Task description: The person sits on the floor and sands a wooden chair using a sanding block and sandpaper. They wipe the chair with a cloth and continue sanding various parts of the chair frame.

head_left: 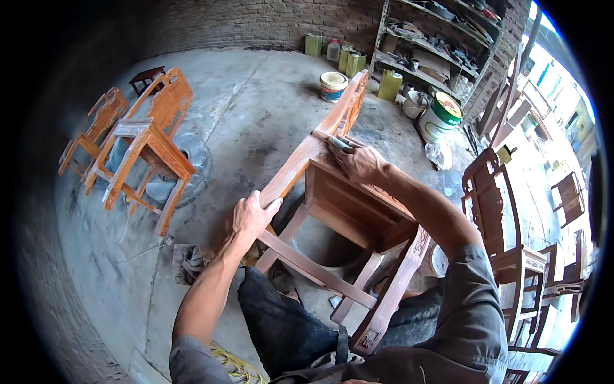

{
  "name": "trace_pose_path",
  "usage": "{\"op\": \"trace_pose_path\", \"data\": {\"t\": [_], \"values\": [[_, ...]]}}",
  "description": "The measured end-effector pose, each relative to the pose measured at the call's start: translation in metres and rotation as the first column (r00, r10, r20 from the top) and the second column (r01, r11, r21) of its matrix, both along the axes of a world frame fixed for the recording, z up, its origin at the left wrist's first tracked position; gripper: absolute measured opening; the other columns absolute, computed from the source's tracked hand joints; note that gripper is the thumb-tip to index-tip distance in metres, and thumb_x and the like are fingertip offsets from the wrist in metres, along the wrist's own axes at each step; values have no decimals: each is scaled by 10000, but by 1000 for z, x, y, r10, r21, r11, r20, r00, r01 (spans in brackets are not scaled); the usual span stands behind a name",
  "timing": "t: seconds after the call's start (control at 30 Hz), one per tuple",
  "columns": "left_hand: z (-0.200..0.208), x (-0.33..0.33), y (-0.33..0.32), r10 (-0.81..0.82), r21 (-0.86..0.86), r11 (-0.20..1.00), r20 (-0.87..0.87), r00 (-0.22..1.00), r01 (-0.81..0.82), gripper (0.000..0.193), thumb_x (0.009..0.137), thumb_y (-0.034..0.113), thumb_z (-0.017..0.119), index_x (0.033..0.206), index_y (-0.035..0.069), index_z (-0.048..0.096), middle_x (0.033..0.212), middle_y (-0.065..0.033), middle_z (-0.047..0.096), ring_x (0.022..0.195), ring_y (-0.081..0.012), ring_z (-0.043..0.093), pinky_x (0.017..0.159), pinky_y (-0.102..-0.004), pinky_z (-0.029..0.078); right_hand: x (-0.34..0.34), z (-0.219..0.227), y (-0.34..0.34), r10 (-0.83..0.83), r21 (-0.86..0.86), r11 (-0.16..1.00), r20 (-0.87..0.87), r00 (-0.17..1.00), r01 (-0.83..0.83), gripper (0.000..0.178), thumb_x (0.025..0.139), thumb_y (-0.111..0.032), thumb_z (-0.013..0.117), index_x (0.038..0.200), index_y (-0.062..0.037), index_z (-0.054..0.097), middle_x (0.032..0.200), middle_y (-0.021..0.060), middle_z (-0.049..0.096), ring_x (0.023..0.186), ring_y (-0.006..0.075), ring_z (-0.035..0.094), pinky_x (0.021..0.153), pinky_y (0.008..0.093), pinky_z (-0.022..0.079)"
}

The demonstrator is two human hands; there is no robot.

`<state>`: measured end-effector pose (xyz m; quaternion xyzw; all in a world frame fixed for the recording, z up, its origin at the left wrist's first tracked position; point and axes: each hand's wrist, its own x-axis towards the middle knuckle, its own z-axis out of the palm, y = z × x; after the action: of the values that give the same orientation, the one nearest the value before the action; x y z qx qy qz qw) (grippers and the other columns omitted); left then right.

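Concrete floor (pixel 256 102) and a brick wall frame the workshop, where an unfinished wooden chair (pixel 345 211) lies tipped across the person's lap. Left hand (pixel 252 214) wraps its fingers shut around a chair rail; right hand (pixel 358 161) presses a grey sanding pad (pixel 339 144) flat against the frame near the backrest. Its wood looks pale and bare (sanding seems partway, no finish yet). Finished orange chairs (pixel 147 141), paint buckets (pixel 441 115), and dark chairs (pixel 499 211) crowd close.
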<state>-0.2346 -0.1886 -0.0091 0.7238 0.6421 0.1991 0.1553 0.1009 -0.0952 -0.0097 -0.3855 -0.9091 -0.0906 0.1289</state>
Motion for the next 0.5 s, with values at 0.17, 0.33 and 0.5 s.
{"op": "trace_pose_path", "data": {"t": [0.17, 0.33, 0.5], "values": [[-3, 3, 0, -4, 46, 999, -32, 999, 5, 557, 855, 515, 760, 922, -25, 640, 852, -310, 703, 841, -499, 694, 751, -550, 553, -41, 16, 25, -130, -240, 964, -45, 990, 116, 617, 915, -262, 616, 1415, 81, 499, 1394, 214, 566, 1345, 375, 521, 1165, 443, 405], [2, 0, 2, -4, -45, 999, -34, 999, 3, 604, 862, 557, 730, 992, -27, 649, 929, -332, 700, 915, -503, 686, 803, -558, 548, -28, -12, 34, -19, 85, 996, -46, 999, 23, 631, 917, -284, 633, 1426, 64, 496, 1388, 224, 569, 1338, 378, 528, 1116, 431, 461], [-9, -5, 4, -41, 86, 995, -29, 999, 44, 584, 859, 537, 744, 934, -34, 648, 871, -329, 698, 860, -512, 687, 774, -550, 552, -41, 1, 21, -124, -141, 983, -15, 992, 121, 599, 924, -221, 574, 1444, 62, 481, 1452, 214, 531, 1395, 371, 482, 1167, 433, 418]]}}
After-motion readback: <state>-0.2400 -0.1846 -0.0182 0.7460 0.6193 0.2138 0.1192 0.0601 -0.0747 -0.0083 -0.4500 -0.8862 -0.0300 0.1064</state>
